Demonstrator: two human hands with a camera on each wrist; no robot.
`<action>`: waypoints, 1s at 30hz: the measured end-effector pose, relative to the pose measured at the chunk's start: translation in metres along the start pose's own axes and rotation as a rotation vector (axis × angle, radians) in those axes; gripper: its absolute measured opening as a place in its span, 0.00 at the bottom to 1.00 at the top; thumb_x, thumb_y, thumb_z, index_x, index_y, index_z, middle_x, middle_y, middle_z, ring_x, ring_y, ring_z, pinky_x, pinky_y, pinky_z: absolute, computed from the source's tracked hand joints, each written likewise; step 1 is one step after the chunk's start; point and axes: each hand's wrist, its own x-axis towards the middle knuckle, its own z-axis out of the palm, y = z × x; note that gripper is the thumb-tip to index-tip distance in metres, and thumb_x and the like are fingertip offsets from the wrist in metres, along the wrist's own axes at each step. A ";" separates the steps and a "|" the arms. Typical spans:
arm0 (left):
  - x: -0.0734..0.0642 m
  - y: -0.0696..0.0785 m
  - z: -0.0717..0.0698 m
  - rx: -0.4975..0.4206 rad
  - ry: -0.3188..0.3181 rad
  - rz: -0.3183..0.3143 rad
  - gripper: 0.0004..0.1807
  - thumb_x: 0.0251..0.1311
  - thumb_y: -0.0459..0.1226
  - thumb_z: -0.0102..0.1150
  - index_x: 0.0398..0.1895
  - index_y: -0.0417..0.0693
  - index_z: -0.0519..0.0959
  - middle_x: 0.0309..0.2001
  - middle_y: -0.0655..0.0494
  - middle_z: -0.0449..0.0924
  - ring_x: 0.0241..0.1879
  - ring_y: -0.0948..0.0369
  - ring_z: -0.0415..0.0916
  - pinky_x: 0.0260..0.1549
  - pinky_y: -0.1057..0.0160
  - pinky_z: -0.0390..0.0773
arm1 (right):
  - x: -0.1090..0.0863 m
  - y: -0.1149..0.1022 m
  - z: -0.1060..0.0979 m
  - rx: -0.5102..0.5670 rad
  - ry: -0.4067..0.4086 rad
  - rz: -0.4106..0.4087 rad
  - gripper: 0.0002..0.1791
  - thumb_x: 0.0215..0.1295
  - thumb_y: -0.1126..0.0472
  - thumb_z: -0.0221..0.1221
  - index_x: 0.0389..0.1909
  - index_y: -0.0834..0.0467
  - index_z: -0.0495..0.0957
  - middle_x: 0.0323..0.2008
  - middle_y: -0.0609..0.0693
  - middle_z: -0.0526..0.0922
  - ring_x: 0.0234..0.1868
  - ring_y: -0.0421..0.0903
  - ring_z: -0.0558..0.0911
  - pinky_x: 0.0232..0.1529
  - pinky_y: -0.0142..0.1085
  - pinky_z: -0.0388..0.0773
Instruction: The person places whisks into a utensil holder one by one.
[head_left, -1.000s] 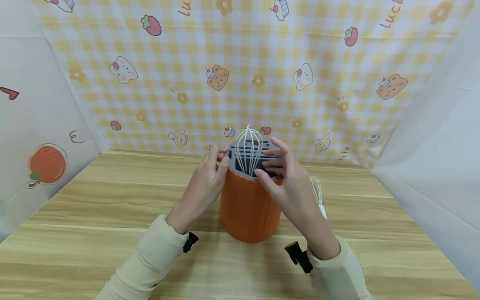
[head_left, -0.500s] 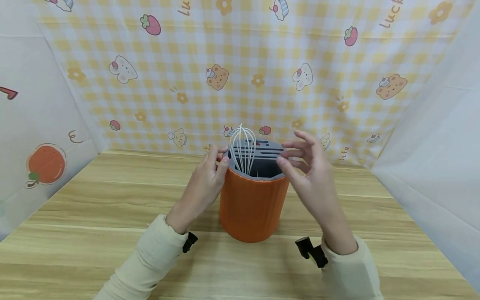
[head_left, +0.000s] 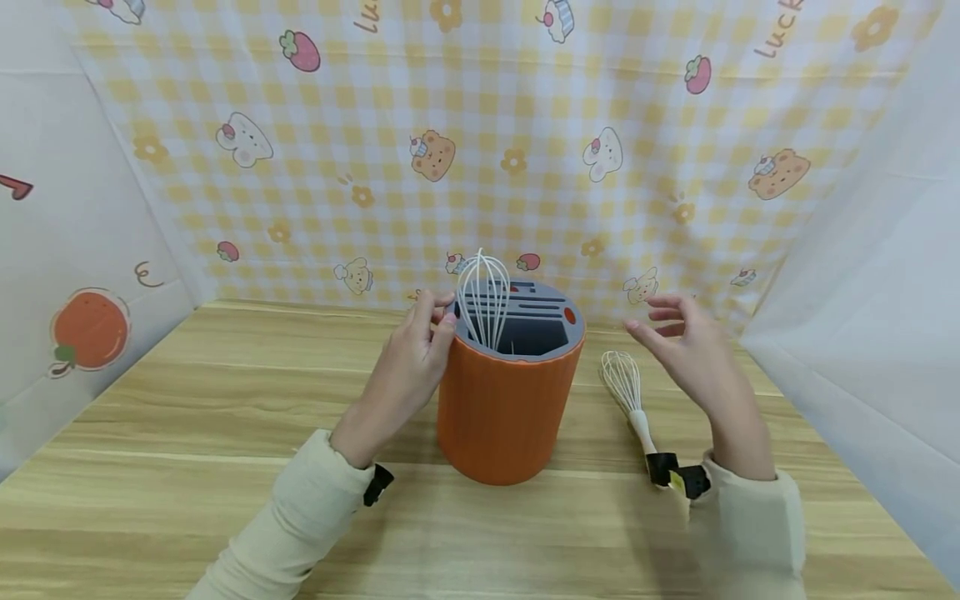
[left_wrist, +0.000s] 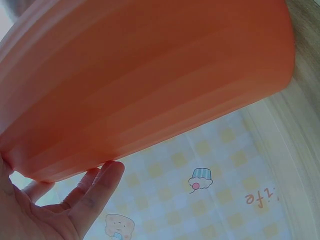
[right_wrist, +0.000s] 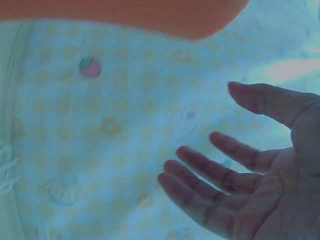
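An orange, roughly cylindrical utensil holder (head_left: 506, 417) with a grey slotted top stands upright on the table. A white wire whisk (head_left: 483, 304) leans in its large front compartment, wire end up, toward the left side; its lower part is hidden inside. At the holder's upper left, my left hand (head_left: 415, 350) grips the rim, thumb on the near side and fingers farther round; the left wrist view shows fingertips against the orange wall. Off to the right, my right hand (head_left: 697, 350) is in the air with spread fingers, holding nothing. Below it lies a second white whisk (head_left: 633, 400).
The wood-grain table (head_left: 225, 417) reaches back to a yellow checked cloth (head_left: 517, 208). White cloth walls (head_left: 862, 292) stand at both sides. The second whisk's handle end is hidden behind the black camera mount (head_left: 675, 477) on the right wrist.
My right hand has moved right, away from the holder and the whisk in it, uncovering the second whisk. The standing whisk has tipped slightly left. My left hand has stayed at the rim.
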 end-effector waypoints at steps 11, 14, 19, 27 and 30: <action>0.000 0.000 -0.001 0.002 0.006 0.011 0.16 0.70 0.46 0.35 0.54 0.50 0.65 0.54 0.55 0.73 0.43 0.59 0.74 0.38 0.59 0.78 | 0.014 0.043 -0.005 -0.203 -0.262 0.178 0.40 0.66 0.41 0.48 0.64 0.71 0.55 0.57 0.75 0.66 0.50 0.67 0.74 0.43 0.53 0.74; -0.001 0.000 -0.001 0.005 0.003 0.012 0.17 0.70 0.46 0.35 0.54 0.50 0.65 0.54 0.55 0.73 0.42 0.58 0.74 0.38 0.59 0.78 | 0.017 0.053 0.000 -0.200 -0.338 0.218 0.41 0.65 0.42 0.49 0.63 0.73 0.56 0.57 0.76 0.66 0.45 0.64 0.79 0.42 0.49 0.77; -0.001 0.000 -0.001 0.003 0.004 0.011 0.17 0.70 0.46 0.35 0.55 0.50 0.65 0.55 0.54 0.73 0.43 0.58 0.74 0.38 0.58 0.79 | 0.021 0.068 0.010 -0.123 -0.388 0.263 0.38 0.65 0.46 0.52 0.61 0.75 0.58 0.52 0.76 0.70 0.43 0.62 0.80 0.39 0.44 0.80; -0.001 0.000 -0.002 0.003 0.002 0.007 0.18 0.70 0.47 0.34 0.55 0.50 0.65 0.53 0.54 0.74 0.44 0.58 0.74 0.38 0.58 0.79 | 0.025 0.084 0.021 -0.084 -0.456 0.319 0.32 0.66 0.53 0.52 0.56 0.78 0.61 0.43 0.71 0.74 0.40 0.58 0.79 0.36 0.41 0.81; -0.001 0.001 -0.002 0.002 -0.004 0.004 0.18 0.70 0.47 0.34 0.55 0.50 0.65 0.55 0.54 0.73 0.44 0.58 0.74 0.39 0.59 0.79 | 0.025 0.087 0.023 -0.071 -0.474 0.338 0.30 0.66 0.54 0.52 0.54 0.78 0.63 0.42 0.70 0.75 0.38 0.55 0.80 0.36 0.41 0.81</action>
